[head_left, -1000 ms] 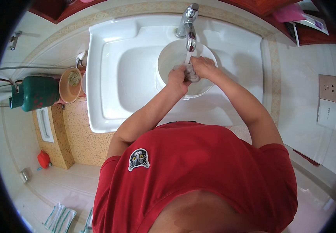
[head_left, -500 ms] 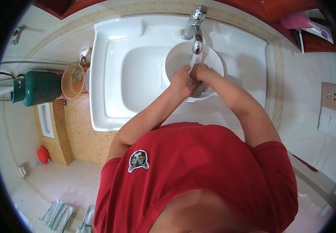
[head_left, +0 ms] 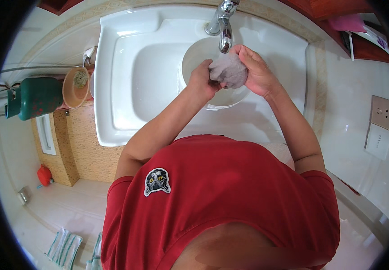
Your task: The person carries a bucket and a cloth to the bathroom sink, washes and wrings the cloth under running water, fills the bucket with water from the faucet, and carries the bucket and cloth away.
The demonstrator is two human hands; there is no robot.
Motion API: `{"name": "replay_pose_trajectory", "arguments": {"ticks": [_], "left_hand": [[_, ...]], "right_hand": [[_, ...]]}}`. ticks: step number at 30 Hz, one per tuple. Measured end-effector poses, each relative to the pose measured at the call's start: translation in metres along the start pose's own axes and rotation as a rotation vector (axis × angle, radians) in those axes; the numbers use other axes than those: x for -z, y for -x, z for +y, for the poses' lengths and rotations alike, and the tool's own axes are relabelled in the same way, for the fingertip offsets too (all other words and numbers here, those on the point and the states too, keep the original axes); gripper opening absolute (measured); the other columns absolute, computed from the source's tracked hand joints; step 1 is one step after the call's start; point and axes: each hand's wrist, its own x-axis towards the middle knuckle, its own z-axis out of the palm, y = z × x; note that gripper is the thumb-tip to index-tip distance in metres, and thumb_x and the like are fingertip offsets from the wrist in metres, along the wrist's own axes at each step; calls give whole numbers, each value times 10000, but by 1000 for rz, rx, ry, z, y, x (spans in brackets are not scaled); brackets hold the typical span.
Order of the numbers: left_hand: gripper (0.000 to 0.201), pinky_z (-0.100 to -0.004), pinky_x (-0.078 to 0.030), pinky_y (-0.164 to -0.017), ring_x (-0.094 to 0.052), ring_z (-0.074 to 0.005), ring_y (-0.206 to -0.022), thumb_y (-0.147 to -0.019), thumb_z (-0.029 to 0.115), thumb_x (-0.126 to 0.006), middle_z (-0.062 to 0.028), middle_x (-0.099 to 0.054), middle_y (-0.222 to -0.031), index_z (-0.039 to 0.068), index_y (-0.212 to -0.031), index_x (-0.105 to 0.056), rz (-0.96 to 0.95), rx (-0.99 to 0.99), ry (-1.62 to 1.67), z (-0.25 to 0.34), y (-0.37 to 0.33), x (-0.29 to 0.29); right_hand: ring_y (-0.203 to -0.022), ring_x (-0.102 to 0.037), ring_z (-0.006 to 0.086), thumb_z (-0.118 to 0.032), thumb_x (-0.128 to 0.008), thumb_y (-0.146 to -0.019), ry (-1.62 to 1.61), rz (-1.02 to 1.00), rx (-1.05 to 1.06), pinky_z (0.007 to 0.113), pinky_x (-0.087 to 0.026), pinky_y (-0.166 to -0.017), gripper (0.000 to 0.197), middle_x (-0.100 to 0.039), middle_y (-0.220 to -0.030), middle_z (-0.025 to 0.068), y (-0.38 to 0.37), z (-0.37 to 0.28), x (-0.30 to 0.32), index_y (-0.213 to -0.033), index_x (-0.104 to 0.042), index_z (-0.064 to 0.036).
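A bunched, wet-looking grey cloth is held up between my two hands over a round white bucket. My left hand grips its left side, the fingers wrapped around the edge. On the opposite side, my right hand has hold of it with fingers and thumb. Directly above the cloth is the spout of a chrome faucet; no stream shows below it. The bucket stands in a white sink, and the cloth and hands cover part of its opening.
Left of the sink are a green gas cylinder and an orange basin with something pale inside. A red item lies farther down that side. Striped cloths are at the lower left. A wall socket is at right.
Both hands have risen out of the bucket with the grey cloth, now in full view under the spout. The water stream seen before is no longer visible. The whole view has shifted slightly.
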Motion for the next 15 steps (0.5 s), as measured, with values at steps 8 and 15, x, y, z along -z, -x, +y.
{"name": "replay_pose_trajectory", "arguments": {"ticks": [8,15], "left_hand": [[535,-545,-326,-954,-402,-366,-1126,-878,253,-486,-155,-304,-1320,71,-1326,-256,239,-263,-205,-12,29,-21],[645,-585,-171,-1044,-142,-426,-1302,-887,315,-480,-155,-169,-1430,71,-1393,-164,255,-215,-165,-20,36,-22]], "right_hand": [[-984,-592,329,-207,-534,-802,1679,-325,-394,420,-456,-850,462,-588,-1097,213,-72,67,44,-1247,-477,-100],[-1021,-585,322,-333,-443,-833,2161,-181,-409,405,-443,-897,460,-574,-1167,182,-108,155,101,-1184,-563,-60]]}}
